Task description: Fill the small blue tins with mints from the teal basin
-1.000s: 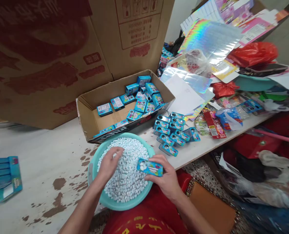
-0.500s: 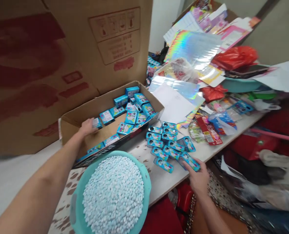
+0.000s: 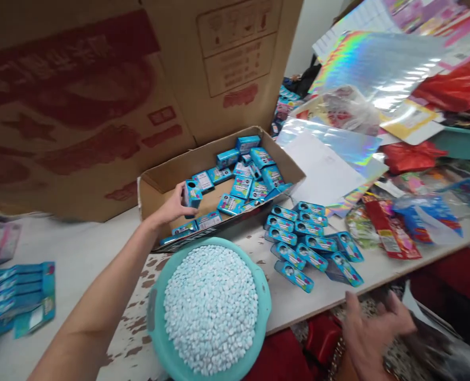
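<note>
Left hand [image 3: 175, 205]: fingers closed around small blue box [image 3: 192, 194]. Right hand [image 3: 373, 330]: empty, fingers spread, near boxes.

A scuffed white counter [image 3: 282, 307] runs from the lower left to the right, its pale surface blotched brown near the middle. Behind its back edge rises a large brown cardboard box [image 3: 171, 63] with red print; beyond stands a pale wall [image 3: 314, 32]. Speckled flooring [image 3: 404, 360] shows below its front edge, beside red seating [image 3: 322, 338].
</note>
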The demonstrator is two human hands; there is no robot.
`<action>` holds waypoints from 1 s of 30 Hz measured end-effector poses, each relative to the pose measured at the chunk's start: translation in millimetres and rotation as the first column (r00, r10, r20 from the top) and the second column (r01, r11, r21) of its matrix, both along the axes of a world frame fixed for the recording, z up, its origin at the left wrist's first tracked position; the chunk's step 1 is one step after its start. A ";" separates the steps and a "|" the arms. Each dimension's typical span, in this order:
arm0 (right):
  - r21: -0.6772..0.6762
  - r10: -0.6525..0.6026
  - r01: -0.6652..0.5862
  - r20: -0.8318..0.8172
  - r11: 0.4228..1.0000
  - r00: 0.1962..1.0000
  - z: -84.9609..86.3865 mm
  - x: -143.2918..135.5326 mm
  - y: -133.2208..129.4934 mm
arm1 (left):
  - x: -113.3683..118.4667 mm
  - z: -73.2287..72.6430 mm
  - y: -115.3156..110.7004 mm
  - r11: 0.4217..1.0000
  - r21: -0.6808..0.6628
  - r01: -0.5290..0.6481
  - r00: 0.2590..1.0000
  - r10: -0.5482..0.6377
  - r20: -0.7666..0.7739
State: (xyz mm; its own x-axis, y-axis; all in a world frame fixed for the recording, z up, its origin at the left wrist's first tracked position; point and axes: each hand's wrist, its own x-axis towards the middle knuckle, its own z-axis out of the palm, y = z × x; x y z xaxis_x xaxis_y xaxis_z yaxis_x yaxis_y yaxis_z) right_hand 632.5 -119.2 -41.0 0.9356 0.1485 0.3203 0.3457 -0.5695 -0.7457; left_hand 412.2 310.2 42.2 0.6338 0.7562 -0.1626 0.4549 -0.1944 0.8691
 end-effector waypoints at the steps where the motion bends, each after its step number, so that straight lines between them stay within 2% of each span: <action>1: 0.036 0.039 -0.041 0.036 0.999 0.999 13.5 -12.6 2.1 | -5.5 13.0 -22.8 0.998 -0.047 0.042 0.995 -0.038 0.090; 2: 0.088 0.125 -0.128 0.038 0.988 0.991 28.5 -26.8 7.6 | -10.4 24.2 -48.7 0.994 -0.068 0.081 0.987 -0.071 0.144; 4: 0.144 0.360 -0.354 -0.023 0.924 0.932 59.1 -58.5 28.7 | -16.7 39.1 -106.3 0.972 -0.122 0.200 0.967 -0.176 0.184; 5: 0.160 0.497 -0.481 -0.082 0.862 0.864 72.4 -74.7 42.5 | -17.9 42.2 -135.9 0.971 -0.114 0.209 0.962 -0.183 0.204; 6: 0.241 0.624 -0.582 -0.162 0.776 0.765 83.1 -90.1 56.7 | -18.1 42.7 -164.2 0.982 -0.073 0.173 0.966 -0.155 0.204; 7: 0.359 0.717 -0.625 -0.249 0.693 0.651 90.8 -103.7 69.7 | -17.9 40.9 -189.9 0.988 -0.017 0.154 0.974 -0.148 0.172; 8: 0.448 0.755 -0.609 -0.334 0.654 0.564 95.3 -114.6 80.2 | -18.0 37.1 -211.3 0.989 0.060 0.138 0.976 -0.146 0.163; 9: 0.495 0.745 -0.558 -0.412 0.667 0.525 96.9 -122.2 87.0 | -19.1 31.6 -227.2 0.978 0.112 0.178 0.969 -0.194 0.155; 10: 0.508 0.703 -0.487 -0.476 0.710 0.528 95.9 -126.2 90.0 | -21.8 24.6 -236.9 0.964 0.143 0.225 0.960 -0.245 0.136; 12: 0.480 0.585 -0.345 -0.562 0.807 0.585 89.2 -123.8 85.3 | -32.7 6.0 -237.3 0.945 0.191 0.267 0.956 -0.284 0.069; 13: 0.478 0.545 -0.287 -0.590 0.830 0.595 84.8 -118.9 79.5 | -40.2 -5.3 -229.9 0.945 0.215 0.245 0.967 -0.253 0.012; 16: 0.523 0.545 -0.200 -0.674 0.829 0.499 74.8 -101.9 60.7 | -60.7 -43.1 -197.0 0.946 0.301 0.119 0.979 -0.061 -0.194; 19: 0.547 0.555 -0.144 -0.730 0.824 0.399 73.1 -98.2 53.5 | -64.2 -70.8 -178.1 0.948 0.294 0.121 0.943 -0.018 -0.332; 21: 0.554 0.546 -0.090 -0.757 0.828 0.360 74.9 -104.1 55.4 | -57.0 -76.6 -178.5 0.960 0.248 0.133 0.927 -0.032 -0.373; 24: 0.536 0.528 -0.076 -0.780 0.841 0.335 78.9 -115.6 61.9 | -44.0 -71.9 -186.4 0.987 0.140 0.084 0.921 -0.024 -0.388; 27: 0.490 0.524 -0.189 -0.766 0.851 0.373 85.1 -121.5 68.2 | -38.9 -65.2 -190.2 0.997 0.047 -0.068 0.939 0.080 -0.335; 30: 0.434 0.531 -0.309 -0.729 0.846 0.431 92.8 -122.3 73.8 | -41.6 -62.6 -189.7 0.962 -0.162 -0.219 0.968 0.193 -0.162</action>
